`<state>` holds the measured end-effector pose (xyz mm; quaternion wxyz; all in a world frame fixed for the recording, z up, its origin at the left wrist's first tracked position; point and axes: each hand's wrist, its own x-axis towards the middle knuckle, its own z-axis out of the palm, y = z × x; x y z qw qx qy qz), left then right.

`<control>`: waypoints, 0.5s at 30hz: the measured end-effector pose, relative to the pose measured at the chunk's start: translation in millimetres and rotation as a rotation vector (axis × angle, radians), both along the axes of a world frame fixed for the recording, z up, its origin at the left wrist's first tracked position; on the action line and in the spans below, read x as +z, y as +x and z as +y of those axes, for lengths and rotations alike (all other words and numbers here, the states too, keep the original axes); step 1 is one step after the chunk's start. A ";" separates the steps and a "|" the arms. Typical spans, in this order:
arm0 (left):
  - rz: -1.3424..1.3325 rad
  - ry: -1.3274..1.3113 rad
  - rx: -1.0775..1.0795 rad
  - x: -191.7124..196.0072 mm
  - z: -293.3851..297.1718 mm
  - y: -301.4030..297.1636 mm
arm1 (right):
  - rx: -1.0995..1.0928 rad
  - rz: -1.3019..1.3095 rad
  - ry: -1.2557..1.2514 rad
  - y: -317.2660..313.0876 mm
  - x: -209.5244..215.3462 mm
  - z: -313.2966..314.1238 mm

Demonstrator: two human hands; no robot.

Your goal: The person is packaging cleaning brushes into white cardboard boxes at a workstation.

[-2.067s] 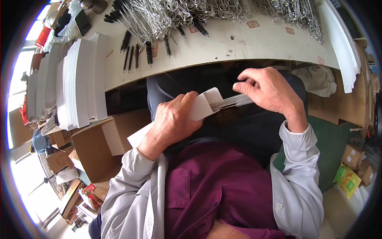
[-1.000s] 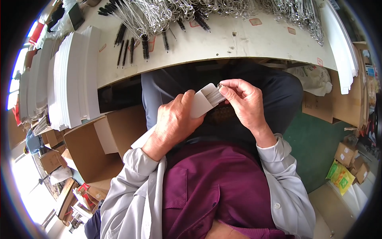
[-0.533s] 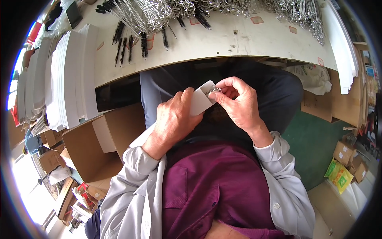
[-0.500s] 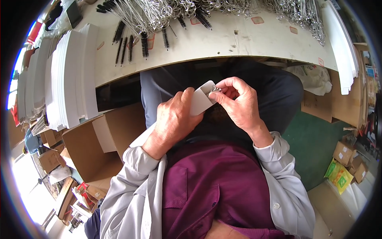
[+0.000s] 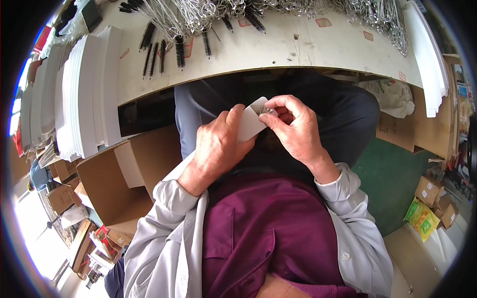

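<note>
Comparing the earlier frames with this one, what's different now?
The right hand has moved left to the open end of the white box, its thumb and fingers now at the wire loops there. The pale bristles that stuck out of the box no longer show. Unchanged: the left hand around the box, and the pile of brushes on the table.

Cannot see the inside of the white carton point(image 5: 252, 125) past the wire loops point(image 5: 268, 111), its middle under the left hand point(image 5: 220, 139), or, beyond the carton, the cropped far side of the wire-brush pile point(image 5: 191, 20).
</note>
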<state>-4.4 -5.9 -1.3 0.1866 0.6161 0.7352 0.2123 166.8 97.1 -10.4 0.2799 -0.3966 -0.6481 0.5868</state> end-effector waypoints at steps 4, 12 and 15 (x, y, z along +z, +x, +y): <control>-0.025 0.087 -0.027 1.3 1.2 -1.4 | 0.076 0.088 0.134 1.5 -5.9 1.6; -0.133 0.020 -0.005 4.4 2.7 -2.5 | 0.250 0.034 0.244 4.4 -1.3 1.3; -0.201 0.018 -0.005 7.5 4.8 -4.6 | 0.233 0.102 0.054 11.6 5.9 7.7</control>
